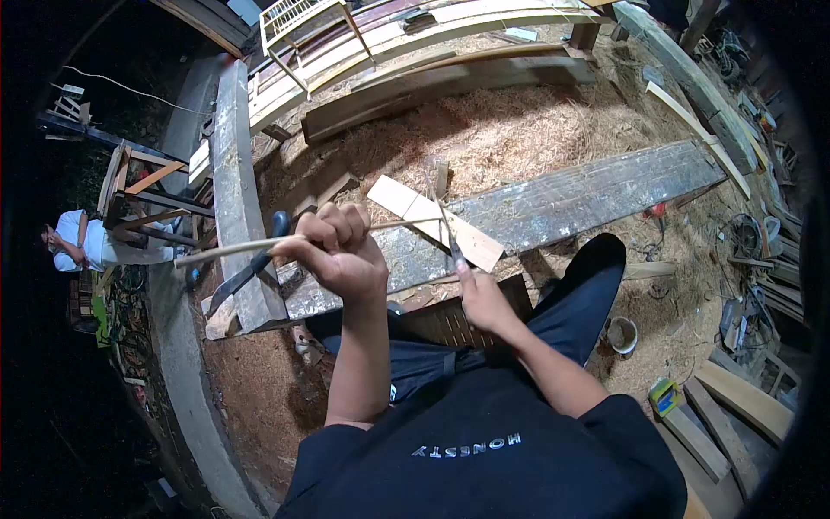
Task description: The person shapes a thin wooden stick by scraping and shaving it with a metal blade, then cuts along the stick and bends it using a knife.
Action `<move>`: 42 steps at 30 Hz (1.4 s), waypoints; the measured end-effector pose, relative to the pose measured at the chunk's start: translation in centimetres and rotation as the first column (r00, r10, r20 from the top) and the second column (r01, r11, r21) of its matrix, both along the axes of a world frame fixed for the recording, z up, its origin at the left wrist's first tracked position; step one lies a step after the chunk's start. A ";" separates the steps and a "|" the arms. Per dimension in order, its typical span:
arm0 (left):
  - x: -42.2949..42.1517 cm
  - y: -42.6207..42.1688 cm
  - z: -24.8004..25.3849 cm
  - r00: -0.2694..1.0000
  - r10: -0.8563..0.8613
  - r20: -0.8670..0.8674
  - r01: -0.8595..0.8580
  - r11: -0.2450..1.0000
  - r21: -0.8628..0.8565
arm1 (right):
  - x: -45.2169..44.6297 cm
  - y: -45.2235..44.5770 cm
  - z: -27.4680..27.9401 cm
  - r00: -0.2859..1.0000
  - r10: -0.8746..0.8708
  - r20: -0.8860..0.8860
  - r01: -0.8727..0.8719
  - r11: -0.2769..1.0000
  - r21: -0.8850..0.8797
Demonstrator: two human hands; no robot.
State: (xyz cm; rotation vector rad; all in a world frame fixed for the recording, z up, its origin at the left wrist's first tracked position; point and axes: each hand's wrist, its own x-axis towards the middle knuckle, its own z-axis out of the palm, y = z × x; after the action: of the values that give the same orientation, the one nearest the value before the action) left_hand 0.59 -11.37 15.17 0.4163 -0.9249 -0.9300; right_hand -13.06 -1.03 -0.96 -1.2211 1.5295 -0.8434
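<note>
Black short-sleeved T-shirt over dark navy trousers, forearms bare.

The T-shirt (pixel 493 489) fills the bottom centre of the frame, its chest lettering (pixel 467 446) spelling HONESTY in silvery-white capitals, upside down in this view. The short sleeves (pixel 635 428) are plain black. The trousers (pixel 596 272) look smooth, with a small white mark (pixel 393 393) left of centre. Left hand (pixel 339 253) and right hand (pixel 486 301) are ungloved.

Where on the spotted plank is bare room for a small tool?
The plank looks mostly bare between the pale board and its right end. It is crowded around that board, where the stick in the left hand appears to cross the knife in the right hand.
</note>
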 end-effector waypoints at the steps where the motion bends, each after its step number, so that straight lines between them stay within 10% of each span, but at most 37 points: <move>1: -0.1 0.3 0.0 0.999 -0.002 0.033 0.003 1.000 -0.009 | -0.5 -0.1 0.8 0.995 0.000 0.104 -0.012 0.993 0.115; 10: -0.4 0.7 0.4 0.995 -0.039 0.092 0.042 0.999 -0.030 | -1.6 1.5 2.4 0.925 -0.060 0.376 -0.025 0.976 0.217; 17: -1.1 1.1 0.9 0.984 -0.031 0.176 0.033 0.999 -0.005 | -1.6 2.4 2.4 0.926 -0.106 0.363 -0.014 0.950 0.312; 22: -2.0 0.5 0.5 0.985 0.044 0.168 -0.035 0.998 -0.057 | 0.8 2.1 4.1 0.970 -0.020 0.242 0.067 0.980 -0.187; 27: -2.9 0.4 0.5 0.981 0.149 0.128 -0.147 0.989 -0.026 | 0.8 1.2 6.1 0.970 0.009 0.241 -0.001 0.999 -0.034; 29: -2.9 0.3 0.6 0.982 0.158 0.103 -0.158 0.987 -0.004 | 0.4 1.5 2.2 0.977 -0.098 0.187 0.043 0.960 0.275; 35: -2.9 0.0 0.8 0.970 0.230 0.078 -0.234 0.971 0.049 | 1.7 1.4 6.5 0.984 -0.014 0.179 0.056 0.972 -0.230; 39: -1.6 0.1 0.8 0.968 0.245 0.054 -0.249 0.965 0.084 | 0.1 0.2 3.2 0.996 -0.037 0.085 0.030 0.996 0.089; 42: -2.6 0.5 0.5 0.965 0.248 0.089 -0.252 0.967 0.046 | 0.6 1.4 4.9 0.993 -0.058 0.105 0.059 0.998 -0.006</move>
State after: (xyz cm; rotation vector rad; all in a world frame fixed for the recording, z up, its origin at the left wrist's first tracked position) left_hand -2.01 -10.85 15.68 0.6100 -0.8980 -0.7132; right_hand -12.46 0.41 3.99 -1.1259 1.4838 -0.9394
